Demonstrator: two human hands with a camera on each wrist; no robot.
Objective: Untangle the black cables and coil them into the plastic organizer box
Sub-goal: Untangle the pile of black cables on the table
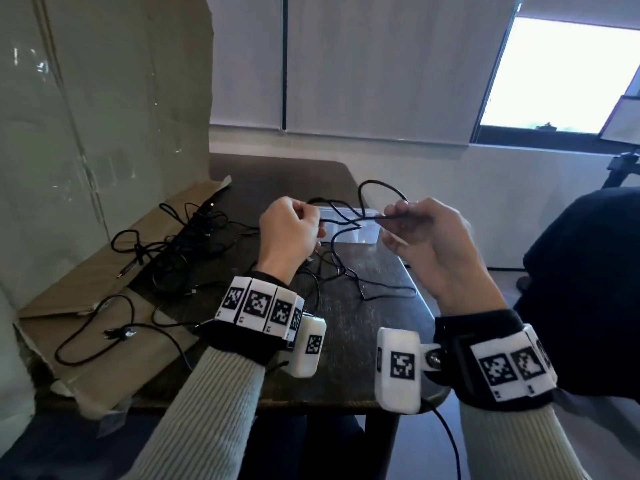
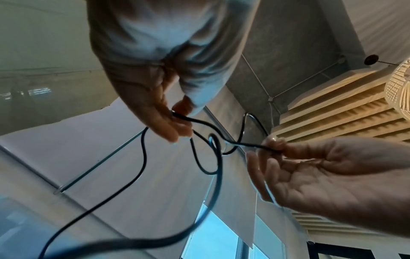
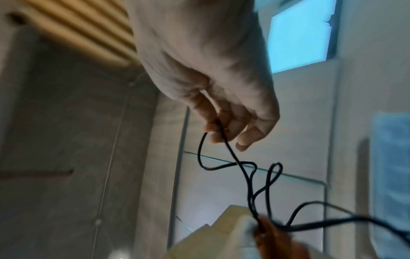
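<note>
A thin black cable [image 1: 377,182] is stretched in loose, crossing loops between my two raised hands. My left hand [image 1: 311,223] pinches one part of it with the fingers curled. At the other side my right hand [image 1: 398,220] pinches it between thumb and forefinger, the other fingers spread. The rest of the cable trails down onto the dark table [image 1: 346,348]. The clear plastic organizer box [image 1: 360,235] sits on the table just behind the hands. In the left wrist view the cable [image 2: 221,163] crosses itself between both hands. The right wrist view shows the pinch on the cable [image 3: 235,157].
A tangled pile of black cables [image 1: 194,237] lies on the table's left part and spills onto flattened cardboard [image 1: 86,292]. Another loose cable [image 1: 128,332] lies on the cardboard nearer me. A person in dark clothing [image 1: 588,271] is at the right.
</note>
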